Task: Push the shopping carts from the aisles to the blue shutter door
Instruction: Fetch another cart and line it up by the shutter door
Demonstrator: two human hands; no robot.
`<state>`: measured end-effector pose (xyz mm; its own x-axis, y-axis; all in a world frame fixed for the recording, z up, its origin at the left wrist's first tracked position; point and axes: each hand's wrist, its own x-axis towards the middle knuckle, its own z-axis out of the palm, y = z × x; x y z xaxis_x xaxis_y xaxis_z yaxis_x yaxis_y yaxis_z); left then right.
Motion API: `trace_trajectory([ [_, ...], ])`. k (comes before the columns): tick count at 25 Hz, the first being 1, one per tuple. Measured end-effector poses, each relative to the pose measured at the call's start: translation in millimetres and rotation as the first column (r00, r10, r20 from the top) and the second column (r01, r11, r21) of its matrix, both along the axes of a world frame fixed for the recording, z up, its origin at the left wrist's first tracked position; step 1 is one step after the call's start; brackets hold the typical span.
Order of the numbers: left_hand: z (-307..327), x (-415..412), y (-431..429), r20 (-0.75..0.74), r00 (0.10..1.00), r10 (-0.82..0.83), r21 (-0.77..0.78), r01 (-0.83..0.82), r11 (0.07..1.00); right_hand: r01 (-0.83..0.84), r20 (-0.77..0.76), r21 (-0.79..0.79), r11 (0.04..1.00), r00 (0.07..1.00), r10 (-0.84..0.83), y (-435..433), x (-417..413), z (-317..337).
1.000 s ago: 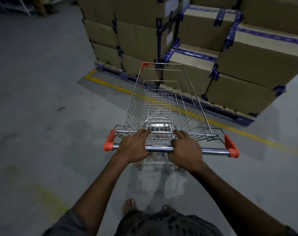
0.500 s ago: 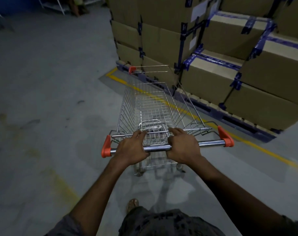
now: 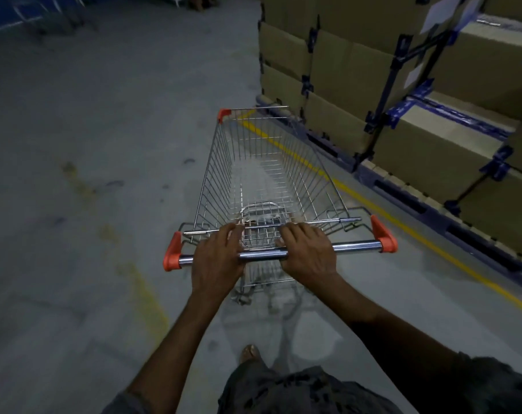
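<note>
Both hands grip the chrome handle bar [image 3: 355,245] of the shopping cart [image 3: 221,180], close together near mid-bar. L hand [image 3: 216,258] & R hand [image 3: 309,252] each wrap over the bar, fingers curled fwd round it, tips at the thin rail just ahead. Cart stands on grey floor [image 3: 89,144]; stacked cardboard boxes [image 3: 352,70] just right of cart, yellow floor line [image 3: 403,225] between cart & boxes. Blurred blue surface [image 3: 3,13] far ahead-left of cart
</note>
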<state>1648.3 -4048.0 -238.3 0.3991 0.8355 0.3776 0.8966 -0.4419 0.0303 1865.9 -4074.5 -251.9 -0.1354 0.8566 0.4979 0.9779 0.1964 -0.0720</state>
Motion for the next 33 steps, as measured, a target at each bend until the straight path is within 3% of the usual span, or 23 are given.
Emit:
trace_trajectory([
  [3,-8,-33,23,0.033,0.993,0.112,0.073,-0.114,0.991,-0.122,0.053,0.069,0.990,0.992,0.119,33,-32,-5],
  [6,-9,-59,50,0.011,0.985,0.174,0.070,-0.174,0.982,-0.164,0.117,0.029,0.986,0.980,0.160,68,-55,-1],
  [11,-1,-92,93,-0.035,0.981,0.193,-0.114,-0.195,0.974,0.098,-0.040,-0.177,0.979,0.994,-0.107,108,-98,18],
  [13,2,-104,108,0.002,0.981,0.193,-0.165,-0.190,0.968,0.142,-0.011,-0.315,0.938,0.988,-0.153,129,-112,24],
  [16,9,-124,134,0.015,0.980,0.196,-0.226,-0.188,0.956,0.033,0.052,-0.548,0.836,0.999,-0.005,171,-119,34],
  [19,13,-146,161,0.037,0.981,0.189,-0.276,-0.172,0.946,-0.129,0.016,-0.661,0.739,0.983,0.185,215,-124,50],
  [23,17,-173,195,0.073,0.988,0.138,-0.282,-0.112,0.953,-0.231,0.012,-0.569,0.789,0.958,0.288,270,-138,49],
  [28,11,-199,254,0.001,0.968,0.250,-0.159,-0.246,0.956,-0.234,0.098,-0.281,0.931,0.958,0.270,337,-172,21],
  [33,3,-235,323,-0.063,0.957,0.282,-0.094,-0.287,0.953,-0.268,0.035,-0.207,0.941,0.959,0.281,412,-213,10],
])
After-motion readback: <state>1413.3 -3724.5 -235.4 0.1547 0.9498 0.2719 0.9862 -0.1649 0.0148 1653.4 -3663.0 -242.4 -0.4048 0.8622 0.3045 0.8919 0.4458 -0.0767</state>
